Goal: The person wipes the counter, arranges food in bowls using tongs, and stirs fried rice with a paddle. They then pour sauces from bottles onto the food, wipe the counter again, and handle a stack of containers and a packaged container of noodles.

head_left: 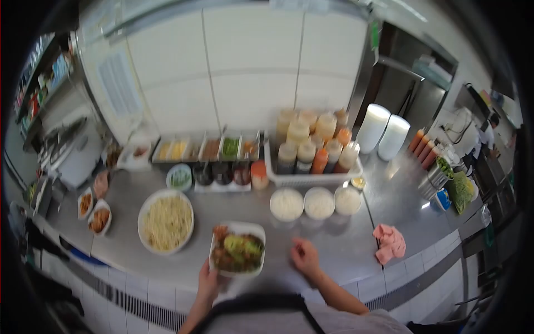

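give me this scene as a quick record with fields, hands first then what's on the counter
left hand: left hand grips the near-left side of a squarish white bowl
bowl contents: browned food with a green topping
right hand: right hand, fingers curled, apart from the bowl; nothing visibly held
rice: three round bowls in a row, beyond the right hand
left side: large white bowl of pale food, exact kind unclear
back: white basket of sauce bottles
right side: crumpled pink cloth
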{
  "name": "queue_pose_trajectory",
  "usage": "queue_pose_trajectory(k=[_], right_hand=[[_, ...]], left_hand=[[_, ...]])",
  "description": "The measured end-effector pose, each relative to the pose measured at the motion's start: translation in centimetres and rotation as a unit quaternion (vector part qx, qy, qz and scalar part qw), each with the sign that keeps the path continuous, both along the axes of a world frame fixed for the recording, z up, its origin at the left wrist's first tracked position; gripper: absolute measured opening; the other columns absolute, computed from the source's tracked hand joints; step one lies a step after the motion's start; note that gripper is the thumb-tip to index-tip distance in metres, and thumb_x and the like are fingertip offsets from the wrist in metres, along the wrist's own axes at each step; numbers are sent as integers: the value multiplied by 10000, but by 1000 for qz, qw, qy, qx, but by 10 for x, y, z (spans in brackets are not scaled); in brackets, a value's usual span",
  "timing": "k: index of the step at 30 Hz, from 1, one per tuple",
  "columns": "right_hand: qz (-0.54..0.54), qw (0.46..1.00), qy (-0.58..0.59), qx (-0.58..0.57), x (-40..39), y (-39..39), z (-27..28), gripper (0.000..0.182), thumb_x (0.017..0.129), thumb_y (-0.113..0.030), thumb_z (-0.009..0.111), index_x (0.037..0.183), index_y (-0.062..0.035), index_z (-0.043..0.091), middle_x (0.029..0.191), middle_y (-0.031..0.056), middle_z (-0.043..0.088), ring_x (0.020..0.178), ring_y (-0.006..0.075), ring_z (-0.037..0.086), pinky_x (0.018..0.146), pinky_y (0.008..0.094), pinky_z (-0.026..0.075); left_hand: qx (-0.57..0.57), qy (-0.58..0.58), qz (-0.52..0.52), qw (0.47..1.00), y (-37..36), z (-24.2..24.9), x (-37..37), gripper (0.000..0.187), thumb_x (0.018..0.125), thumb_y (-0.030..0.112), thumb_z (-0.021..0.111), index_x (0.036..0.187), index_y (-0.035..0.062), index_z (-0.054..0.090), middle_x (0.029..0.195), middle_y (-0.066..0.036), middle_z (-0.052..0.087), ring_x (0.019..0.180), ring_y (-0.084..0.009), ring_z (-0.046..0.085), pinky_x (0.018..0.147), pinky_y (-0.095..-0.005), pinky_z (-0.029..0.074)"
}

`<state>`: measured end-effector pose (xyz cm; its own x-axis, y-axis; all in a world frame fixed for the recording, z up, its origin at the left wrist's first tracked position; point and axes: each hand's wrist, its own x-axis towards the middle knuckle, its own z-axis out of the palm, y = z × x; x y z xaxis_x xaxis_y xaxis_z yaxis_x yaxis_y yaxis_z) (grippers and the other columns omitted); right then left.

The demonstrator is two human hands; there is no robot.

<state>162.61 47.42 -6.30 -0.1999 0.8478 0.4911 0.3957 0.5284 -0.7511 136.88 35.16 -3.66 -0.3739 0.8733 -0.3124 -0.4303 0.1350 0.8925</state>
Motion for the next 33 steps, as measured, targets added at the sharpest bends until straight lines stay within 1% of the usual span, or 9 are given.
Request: queue_pose_trajectory(k=[9, 13, 17, 18, 20, 22, 25, 27, 33], right_hand=[[-28, 997, 33, -67, 25, -8, 0, 246, 747, 2, 568, 991, -25, 569, 687, 35, 520, 485, 77, 426, 463, 210, 353], [-34, 996, 48, -67, 19, -2, 9, 97, 807, -24, 538, 892, -4, 581, 613, -2, 482, 515, 43, 406, 460, 200, 322], [-12, 1000, 0, 22, -1, 41, 45, 198, 843, -85, 512, 666, 5, 526, 520, 32, 426, 496, 77, 400, 444, 239, 299], [-24, 998, 15, 54, -16, 61, 63, 262, 850, -102, 507, 612, 7, 497, 504, 44, 416, 490, 89, 402, 442, 251, 295], [-9, 985, -7, 175, -51, 108, 101, 92, 836, -80, 530, 875, -4, 565, 587, 49, 479, 517, 111, 447, 485, 238, 355], [18, 978, -106, 178, -89, 153, 140, 299, 768, -60, 573, 1063, -61, 525, 786, 95, 544, 683, 216, 544, 621, 323, 440], [58, 909, -301, 281, -147, 230, 157, 335, 754, -126, 566, 1085, -93, 530, 938, 120, 549, 872, 272, 545, 731, 376, 459], [54, 850, -485, 198, -172, 278, 143, 391, 749, -196, 611, 1112, -96, 505, 1065, 154, 516, 1019, 276, 500, 822, 381, 442], [90, 645, -755, 81, -204, 325, 122, 359, 696, -279, 630, 962, -38, 603, 889, 185, 622, 847, 322, 596, 768, 387, 477]], left_hand=[[-35, -80, -22, 996, 24, -13, 23, 480, 880, 18, 328, 1336, 128, 229, 1135, -106, 505, 926, -223, 585, 770, -345, 525], [-66, -102, -97, 988, 15, -7, 8, 533, 899, 175, 418, 1362, 138, 157, 994, -148, 582, 872, -243, 613, 709, -302, 523], [-67, -10, -60, 996, -11, -10, -13, 449, 886, 236, 468, 1279, 70, 326, 658, -63, 562, 503, -117, 525, 434, -214, 411], [-48, 23, -16, 998, -17, -11, -14, 311, 881, 224, 483, 1134, 44, 477, 534, 16, 438, 406, -62, 356, 358, -200, 270], [-30, 35, 23, 999, -33, -14, -24, 219, 877, 199, 495, 1014, 38, 554, 525, 55, 380, 415, -28, 308, 358, -187, 227], [-30, 35, 41, 998, -44, -5, -31, 196, 875, 191, 502, 978, 38, 569, 528, 67, 374, 420, -17, 294, 362, -183, 221], [-35, 36, 71, 996, -59, 4, -47, 158, 870, 168, 521, 943, 41, 582, 540, 92, 372, 435, 7, 272, 377, -170, 196], [-15, 104, 98, 990, -68, 5, -58, 145, 866, 155, 529, 933, 38, 582, 546, 102, 368, 443, 12, 265, 389, -167, 181], [-41, 138, 174, 974, -113, 9, -94, 117, 867, 75, 497, 946, 17, 561, 578, 101, 346, 498, 12, 250, 439, -171, 173]])
